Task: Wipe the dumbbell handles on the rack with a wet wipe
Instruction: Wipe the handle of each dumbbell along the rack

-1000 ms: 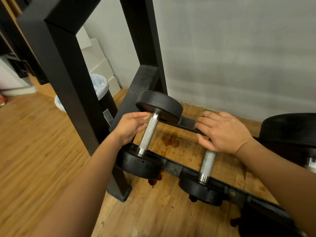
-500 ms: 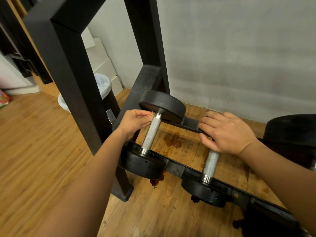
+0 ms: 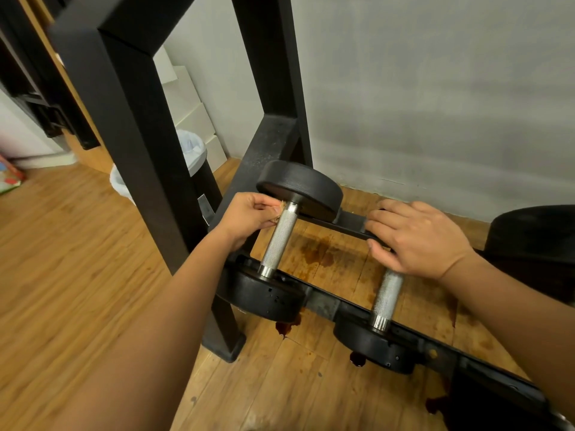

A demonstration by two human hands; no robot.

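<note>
A crumpled wet wipe [image 3: 278,214] is pinched in the curled fingers and thumb of the left hand [image 3: 245,219] and pressed to the far end of the knurled handle [image 3: 278,241] of the dumbbell [image 3: 298,188] lying across the rails at the left end of the rack [image 3: 133,150], seemingly so that a stroke can be started there. The right hand [image 3: 417,241] is laid, fingers nearly straight and grasping nothing, over the rear rail [image 3: 350,220] and the neighbouring dumbbell's handle [image 3: 387,297], probably as a brace.
</note>
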